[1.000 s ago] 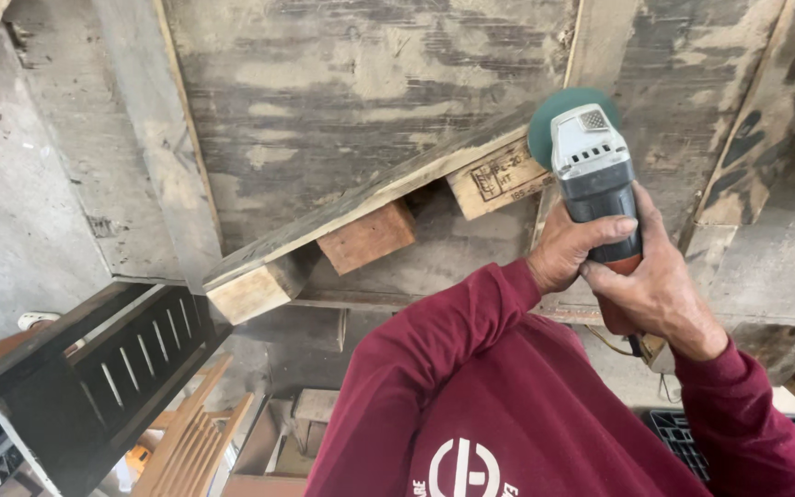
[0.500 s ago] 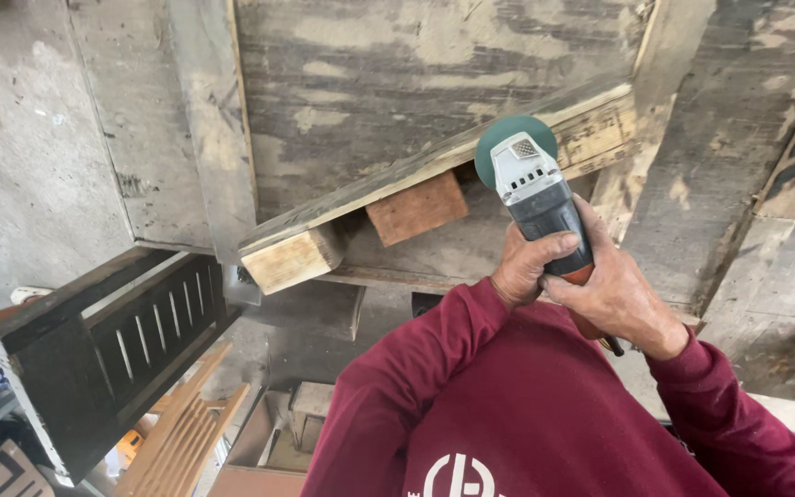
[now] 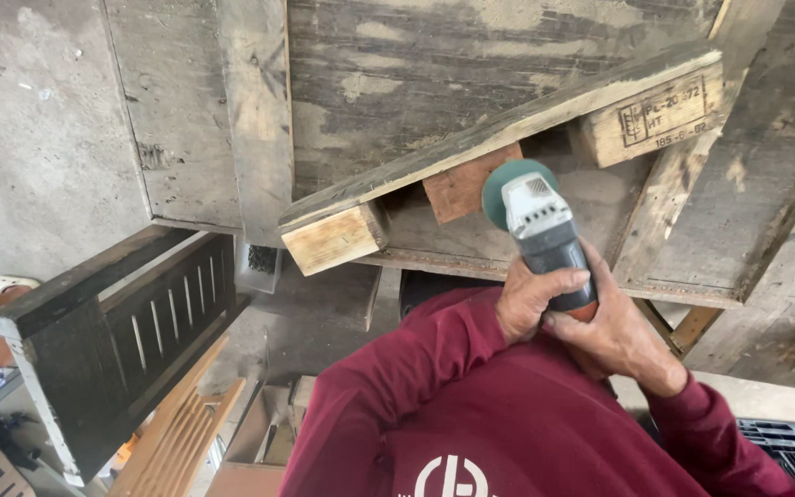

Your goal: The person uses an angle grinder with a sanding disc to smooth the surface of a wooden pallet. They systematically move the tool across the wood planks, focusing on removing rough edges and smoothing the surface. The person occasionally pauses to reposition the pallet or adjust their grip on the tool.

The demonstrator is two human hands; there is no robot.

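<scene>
Grinder [image 3: 545,235] clasped by left hand [image 3: 531,299] and right hand [image 3: 614,336], disc at pallet block [image 3: 462,184].

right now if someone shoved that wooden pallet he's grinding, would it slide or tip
The pallet looks stiff and probably heavy: thick boards on solid blocks. It seems propped at a slant, so a shove might tip it. The rough, weathered wood likely drags rather than slides.

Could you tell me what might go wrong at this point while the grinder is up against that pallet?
Both bare hands, left hand and right hand, grip the angle grinder close behind its green disc, so a kickback could hurt them. The disc sits by the reddish block of the leaning pallet, which might shift. Dust could blow toward the face.
</scene>
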